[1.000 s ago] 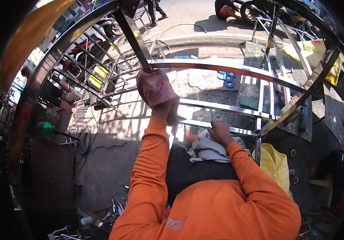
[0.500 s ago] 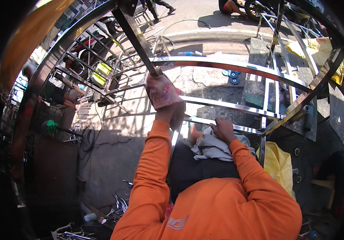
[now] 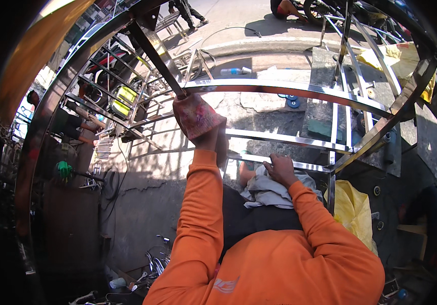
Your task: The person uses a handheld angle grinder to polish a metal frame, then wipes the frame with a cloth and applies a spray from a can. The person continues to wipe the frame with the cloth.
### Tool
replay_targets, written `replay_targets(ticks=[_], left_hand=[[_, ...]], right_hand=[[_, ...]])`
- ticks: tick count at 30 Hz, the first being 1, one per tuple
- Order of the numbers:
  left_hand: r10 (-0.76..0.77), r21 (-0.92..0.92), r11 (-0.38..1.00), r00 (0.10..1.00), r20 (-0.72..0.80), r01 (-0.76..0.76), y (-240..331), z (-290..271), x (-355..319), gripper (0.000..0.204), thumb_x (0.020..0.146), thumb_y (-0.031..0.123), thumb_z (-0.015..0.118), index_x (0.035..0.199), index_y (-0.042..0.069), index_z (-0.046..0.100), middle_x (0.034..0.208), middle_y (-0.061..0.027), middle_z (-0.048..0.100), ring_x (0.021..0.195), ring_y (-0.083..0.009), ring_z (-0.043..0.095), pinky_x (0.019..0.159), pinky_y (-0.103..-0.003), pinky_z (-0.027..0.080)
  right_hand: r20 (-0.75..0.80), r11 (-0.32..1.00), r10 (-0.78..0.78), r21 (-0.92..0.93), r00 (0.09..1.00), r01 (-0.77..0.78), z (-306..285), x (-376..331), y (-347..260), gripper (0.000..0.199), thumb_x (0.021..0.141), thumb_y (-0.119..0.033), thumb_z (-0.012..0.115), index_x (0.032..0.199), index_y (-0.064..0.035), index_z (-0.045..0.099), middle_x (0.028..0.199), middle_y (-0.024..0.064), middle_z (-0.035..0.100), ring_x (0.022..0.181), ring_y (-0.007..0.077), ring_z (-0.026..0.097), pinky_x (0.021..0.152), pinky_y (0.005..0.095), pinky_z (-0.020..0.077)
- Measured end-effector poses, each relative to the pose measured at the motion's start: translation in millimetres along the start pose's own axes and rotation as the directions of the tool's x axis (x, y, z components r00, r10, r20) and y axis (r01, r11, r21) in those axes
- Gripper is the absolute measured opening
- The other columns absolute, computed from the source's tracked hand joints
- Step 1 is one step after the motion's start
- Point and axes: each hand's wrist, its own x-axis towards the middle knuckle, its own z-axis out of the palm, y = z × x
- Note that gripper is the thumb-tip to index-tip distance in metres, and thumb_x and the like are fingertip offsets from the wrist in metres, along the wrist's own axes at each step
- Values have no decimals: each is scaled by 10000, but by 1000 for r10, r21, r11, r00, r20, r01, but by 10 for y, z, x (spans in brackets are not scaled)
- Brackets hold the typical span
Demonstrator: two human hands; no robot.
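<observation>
A welded frame (image 3: 289, 87) of shiny square metal tubes stands around and in front of me. My left hand (image 3: 209, 138) is raised at the frame's left corner, mostly covered by a stained pink-red rag (image 3: 196, 116). The rag is pressed to the lower end of a dark upright tube (image 3: 157, 58), and the fingers under it are hidden. My right hand (image 3: 281, 169) is closed over the nearest, lowest crossbar (image 3: 307, 164) of the frame. Just beneath it, a crumpled grey cloth (image 3: 269, 190) lies over my lap.
A yellow sack (image 3: 353, 208) is at my right, with a metal plate (image 3: 325, 71) beyond. Blue discs (image 3: 292, 101) and a plastic bottle (image 3: 231, 71) lie on the ground ahead. Loose metal tools (image 3: 157, 262) sit at lower left. Other people (image 3: 76, 124) are at left and far ahead.
The whole view has shifted slightly, moving the frame and both hands a little left in the picture. The left hand stays with the rag at the same corner; the right hand remains at the crossbar.
</observation>
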Motion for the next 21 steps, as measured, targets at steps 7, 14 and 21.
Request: replay_targets(ticks=[7, 14, 21], left_hand=[[-205, -202, 950, 964, 172, 238, -108, 28, -95, 480, 791, 141, 685, 1201, 43, 455, 1057, -130, 532, 981, -276, 574, 851, -368, 498], [-536, -728, 282, 732, 421, 625, -33, 46, -190, 272, 975, 171, 519, 1228, 108, 443, 990, -48, 529, 784, -129, 570, 596, -270, 515], [-445, -594, 566, 819, 363, 571, -322, 170, -41, 591, 754, 218, 704, 1257, 76, 428, 1010, -93, 525, 916, -249, 533, 870, -369, 450]], right_hand=[[-22, 1000, -27, -6, 999, 27, 21, -14, 28, 350, 929, -402, 599, 1021, -64, 607, 994, 132, 662, 977, 338, 633, 903, 520, 421], [22, 1000, -2, 4, 1000, 2, 12, -7, 18, 358, 931, -408, 595, 1026, -64, 609, 1009, 135, 665, 987, 332, 636, 909, 515, 431], [66, 999, 36, 24, 997, -38, -30, 3, -8, 364, 914, -411, 604, 1027, -65, 616, 999, 147, 675, 1002, 331, 642, 968, 536, 411]])
